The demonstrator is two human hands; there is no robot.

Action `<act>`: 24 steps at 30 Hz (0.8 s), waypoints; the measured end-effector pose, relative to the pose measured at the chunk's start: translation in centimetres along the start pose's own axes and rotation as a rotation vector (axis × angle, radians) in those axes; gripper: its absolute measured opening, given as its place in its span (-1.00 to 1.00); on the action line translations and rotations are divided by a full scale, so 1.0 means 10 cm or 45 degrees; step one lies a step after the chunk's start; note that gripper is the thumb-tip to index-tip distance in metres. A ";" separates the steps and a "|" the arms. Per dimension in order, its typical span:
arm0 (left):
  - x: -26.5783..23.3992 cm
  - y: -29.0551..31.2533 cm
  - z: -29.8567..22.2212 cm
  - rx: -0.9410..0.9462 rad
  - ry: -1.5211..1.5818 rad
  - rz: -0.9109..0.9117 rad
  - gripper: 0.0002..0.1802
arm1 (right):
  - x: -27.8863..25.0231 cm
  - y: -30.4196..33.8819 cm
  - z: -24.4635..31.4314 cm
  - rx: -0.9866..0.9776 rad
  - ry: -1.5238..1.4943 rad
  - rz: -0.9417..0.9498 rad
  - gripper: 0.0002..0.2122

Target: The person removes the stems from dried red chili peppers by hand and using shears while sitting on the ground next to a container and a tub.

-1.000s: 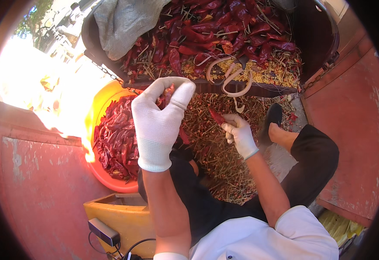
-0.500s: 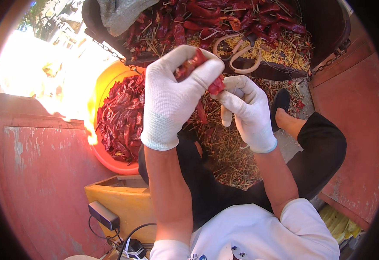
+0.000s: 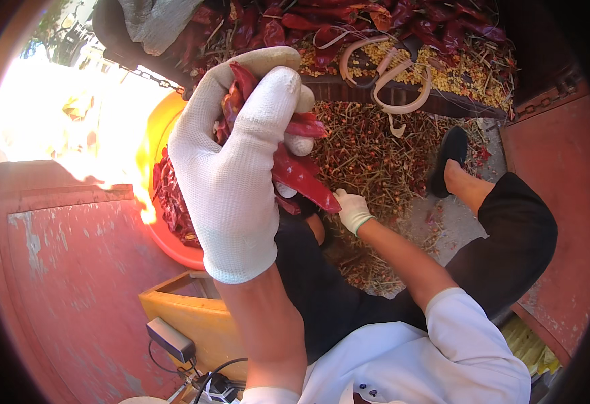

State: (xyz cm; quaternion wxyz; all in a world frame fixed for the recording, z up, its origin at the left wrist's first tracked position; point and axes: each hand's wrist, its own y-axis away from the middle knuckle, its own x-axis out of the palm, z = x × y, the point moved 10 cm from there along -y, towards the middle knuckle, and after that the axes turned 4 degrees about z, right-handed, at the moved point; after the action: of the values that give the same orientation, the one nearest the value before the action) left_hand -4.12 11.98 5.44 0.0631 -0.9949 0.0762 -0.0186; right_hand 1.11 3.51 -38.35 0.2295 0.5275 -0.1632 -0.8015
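My left hand (image 3: pixel 231 168), in a white knit glove, is raised close to the camera and closed around dried red chili peppers (image 3: pixel 301 176). Pieces stick out between the thumb and fingers, and one long pepper slants down to the right. Beyond its tip is my gloved right hand (image 3: pixel 352 210), lower and farther away, fingers curled. Whatever those fingers hold, if anything, is hidden. Left of my left hand, an orange basin (image 3: pixel 163 128) of dried red peppers (image 3: pixel 171 202) is partly covered by it.
A dark chained tray (image 3: pixel 443 102) ahead holds red peppers, yellow seeds and large scissors (image 3: pixel 402 108) with pale loop handles. Stems and scraps (image 3: pixel 362 155) cover the floor between my legs. A yellow wooden box (image 3: pixel 194 313) stands at lower left; red metal panels (image 3: pixel 72 283) flank both sides.
My hands have parted. The left has come up closer to the camera with the peppers, while the right has dropped lower and away. The view has shifted slightly.
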 end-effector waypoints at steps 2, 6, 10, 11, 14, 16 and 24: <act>0.05 -0.01 0.00 -0.004 -0.012 0.023 -0.68 | 0.25 -0.14 -0.15 -0.011 0.151 0.057 -0.70; -0.04 -0.03 0.02 -0.013 -0.015 -0.016 -0.67 | 0.11 -0.11 -0.18 0.014 0.137 0.143 -0.73; -0.09 -0.02 0.00 -0.033 0.056 -0.058 -0.70 | -0.43 0.13 -0.31 0.111 -0.388 -0.149 -0.72; -0.12 -0.02 0.02 -0.026 0.092 -0.061 -0.72 | -0.53 0.17 -0.36 0.159 -0.599 -0.139 -0.71; -0.18 -0.05 0.05 -0.008 0.149 -0.038 -0.75 | -1.03 0.51 -0.24 0.235 -1.279 -0.125 -0.76; -0.15 -0.02 0.02 -0.063 0.079 -0.043 -0.71 | -1.28 0.66 -0.15 0.165 -1.588 -0.142 -0.78; -0.10 -0.04 0.01 -0.044 0.146 0.112 -0.73 | -2.81 1.88 0.39 -0.337 -1.715 -0.502 -0.77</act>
State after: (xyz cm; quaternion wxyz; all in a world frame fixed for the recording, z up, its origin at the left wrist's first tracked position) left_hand -5.02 12.56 5.38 0.0421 -0.9889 0.1236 -0.0714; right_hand 10.72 2.90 -5.71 -0.0084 -0.0950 -0.0725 -0.9928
